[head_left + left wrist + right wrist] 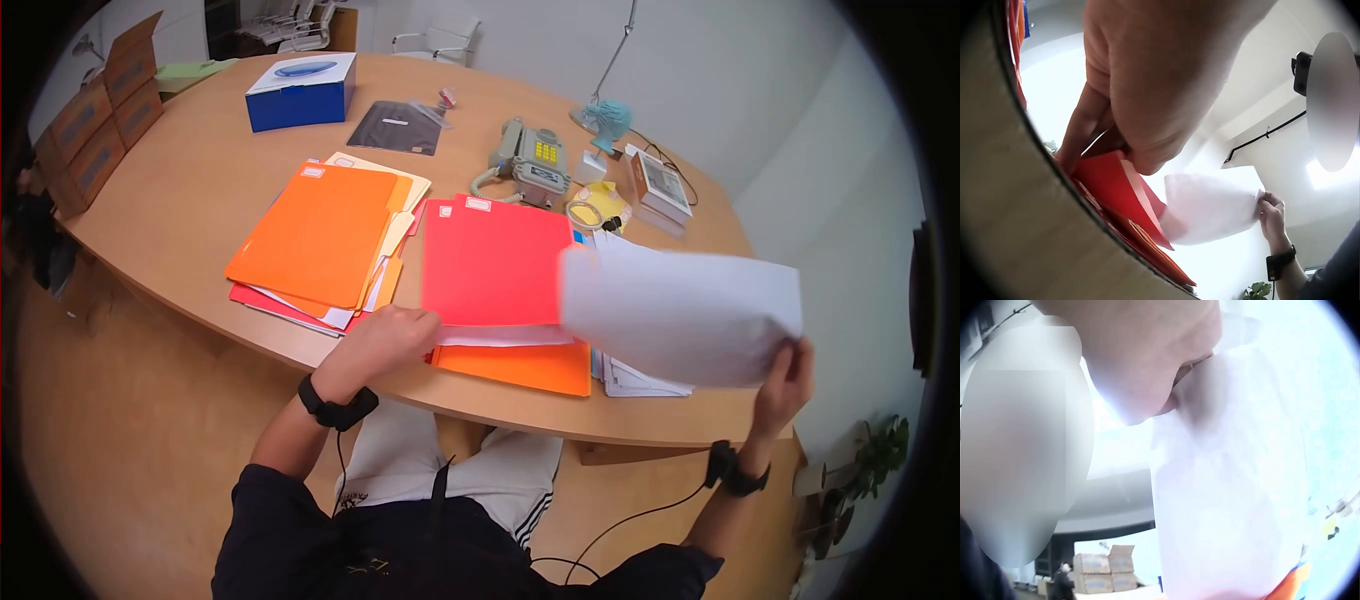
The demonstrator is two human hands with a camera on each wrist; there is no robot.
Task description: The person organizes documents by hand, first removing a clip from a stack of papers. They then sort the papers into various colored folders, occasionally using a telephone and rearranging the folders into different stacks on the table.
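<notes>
My left hand (392, 338) grips the lower left corner of a red folder (500, 265), seen close up in the left wrist view, where the fingers bend over the red card (1104, 181). White paper shows along the folder's near edge, and an orange folder (520, 368) lies beneath it. Over to the right, my right hand (785, 385) pinches a white sheet of paper (690, 315) by its near right corner. The sheet is raised and slightly bowed, its left end overlapping the red folder in the head view. Below it lies a stack of papers (645, 380).
Left of the red folder is a pile of folders topped by an orange one (315, 235). Farther back are a blue and white box (302, 95), a dark folder (395, 128), a grey telephone (535, 160), a small fan (607, 122) and a book (660, 185).
</notes>
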